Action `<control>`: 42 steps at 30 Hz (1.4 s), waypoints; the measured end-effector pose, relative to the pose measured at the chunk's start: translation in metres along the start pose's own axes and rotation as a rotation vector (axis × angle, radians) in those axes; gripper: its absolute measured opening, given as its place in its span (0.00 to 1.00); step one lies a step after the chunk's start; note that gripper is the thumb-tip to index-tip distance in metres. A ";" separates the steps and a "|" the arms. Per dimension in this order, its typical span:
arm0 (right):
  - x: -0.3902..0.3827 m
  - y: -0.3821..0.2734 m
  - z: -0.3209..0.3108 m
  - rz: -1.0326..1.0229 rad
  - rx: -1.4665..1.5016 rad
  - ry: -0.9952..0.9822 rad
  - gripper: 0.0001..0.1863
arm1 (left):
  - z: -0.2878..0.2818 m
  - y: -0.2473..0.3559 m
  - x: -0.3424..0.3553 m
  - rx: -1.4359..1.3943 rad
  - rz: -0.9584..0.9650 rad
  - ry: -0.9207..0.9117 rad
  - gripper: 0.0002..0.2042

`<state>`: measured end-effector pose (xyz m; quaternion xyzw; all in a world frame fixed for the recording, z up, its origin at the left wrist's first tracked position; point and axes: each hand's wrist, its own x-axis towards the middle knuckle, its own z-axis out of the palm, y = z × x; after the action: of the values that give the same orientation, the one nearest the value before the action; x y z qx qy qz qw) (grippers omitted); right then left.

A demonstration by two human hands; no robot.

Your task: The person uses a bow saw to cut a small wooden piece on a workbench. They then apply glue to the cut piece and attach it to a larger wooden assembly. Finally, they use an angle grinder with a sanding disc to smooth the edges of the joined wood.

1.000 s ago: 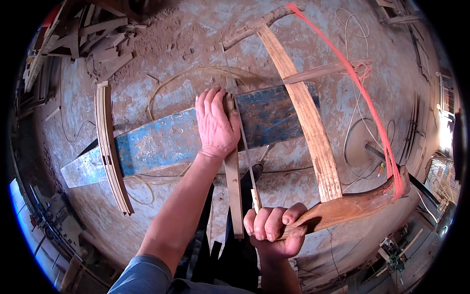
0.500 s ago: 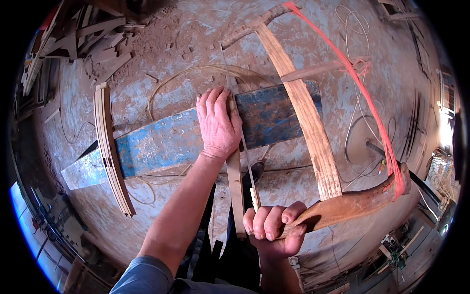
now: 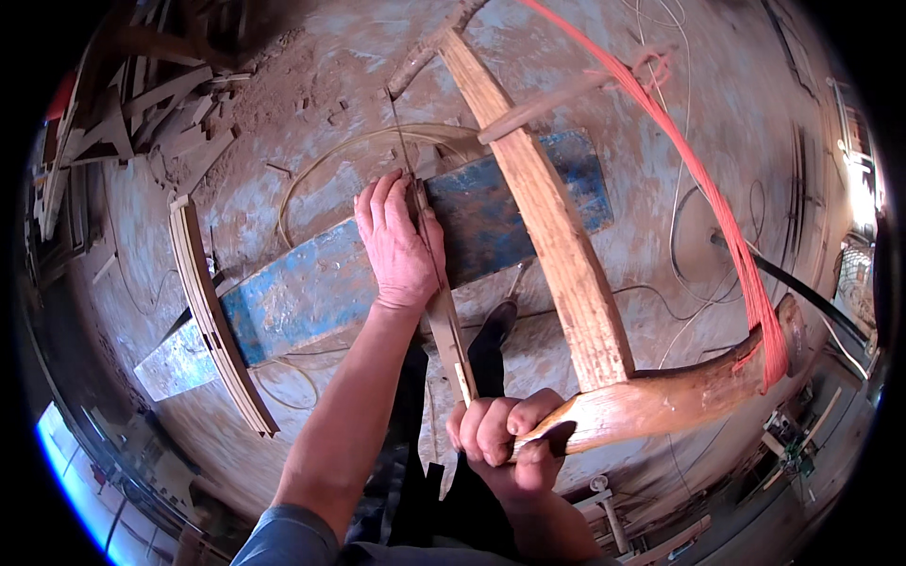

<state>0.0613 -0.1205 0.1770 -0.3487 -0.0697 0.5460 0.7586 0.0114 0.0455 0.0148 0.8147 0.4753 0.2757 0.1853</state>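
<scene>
My left hand [image 3: 398, 245] grips a narrow wooden strip [image 3: 442, 325] lying crosswise on a long, blue-painted plank [image 3: 311, 283], thumb beside the saw blade. My right hand [image 3: 505, 434] is closed round the curved handle [image 3: 642, 406] of a wooden frame saw [image 3: 543, 212]. A twisted red cord [image 3: 703, 179] runs along the saw's outer side, and a crossbar crosses its centre beam. The thin blade [image 3: 402, 137] runs from the far arm down along the strip; where its teeth touch cannot be made out. A bundle of slats [image 3: 217, 311] lies across the plank's left part.
Offcuts [image 3: 142, 113] and sawdust lie on the floor at upper left. Cords [image 3: 679, 245] and a hose loop lie around the plank. A dark rod [image 3: 793, 283] slants at right, near a wire cage [image 3: 854, 264]. My dark-clad legs and a shoe are below the plank.
The saw has moved left in the view, its blade now closer over the strip. The view has shifted slightly, and my left hand appears a little further left, still on the strip.
</scene>
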 end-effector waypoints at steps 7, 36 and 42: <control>0.002 0.003 0.007 -0.003 -0.018 0.045 0.13 | 0.003 -0.003 0.000 0.010 0.023 0.006 0.24; 0.020 0.009 0.011 -0.016 -0.051 0.069 0.04 | 0.004 -0.006 -0.004 0.031 0.019 -0.004 0.25; 0.049 0.021 0.013 -0.054 -0.057 0.206 0.03 | 0.008 -0.009 -0.001 0.015 0.041 0.003 0.25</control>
<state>0.0580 -0.0680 0.1597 -0.4226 -0.0164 0.4845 0.7658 0.0104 0.0488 0.0033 0.8252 0.4609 0.2770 0.1730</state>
